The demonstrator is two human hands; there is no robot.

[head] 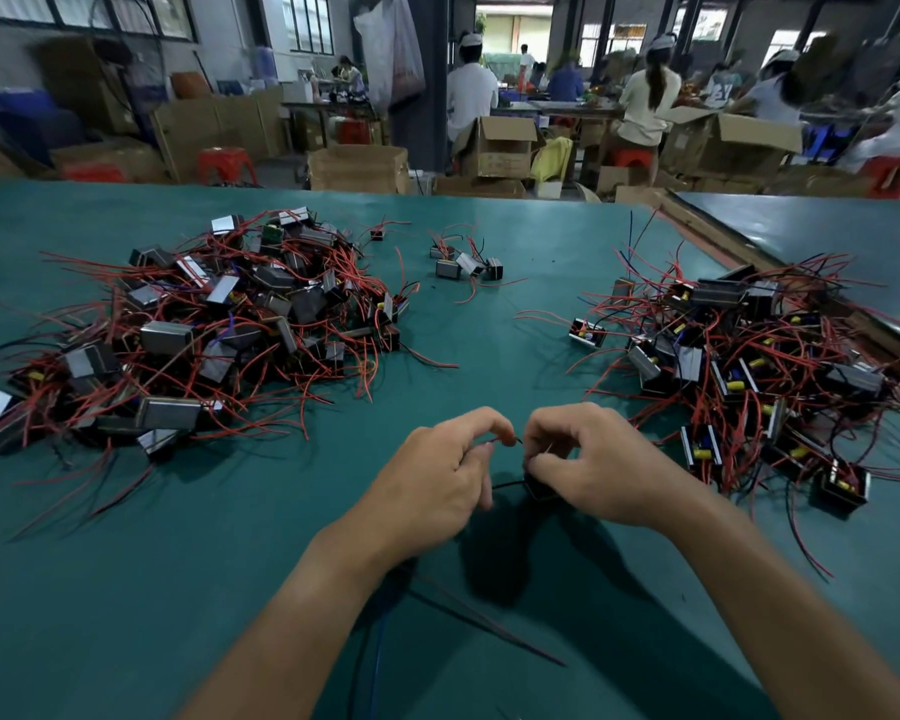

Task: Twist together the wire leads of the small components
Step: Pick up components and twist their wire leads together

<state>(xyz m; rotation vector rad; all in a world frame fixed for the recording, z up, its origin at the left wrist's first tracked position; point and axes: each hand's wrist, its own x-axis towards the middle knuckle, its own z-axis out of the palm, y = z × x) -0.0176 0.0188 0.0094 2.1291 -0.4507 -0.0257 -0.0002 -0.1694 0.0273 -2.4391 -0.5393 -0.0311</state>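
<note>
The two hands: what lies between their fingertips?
In the head view, a red wire lead bridges the gap from the left hand to the right hand.

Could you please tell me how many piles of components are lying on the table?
3: the left pile, the right pile and a small cluster at the far middle. None appears hidden.

- One view only, from a camera worn on the person's head, set above the near side of the green tabletop.
- It faces forward and down; both forearms enter from the bottom edge.
- The left hand and right hand sit close under the lens, just below mid-frame.
- The wide angle curves the tabletop's far edge and takes in the workshop across the top, far off and soft.
</note>
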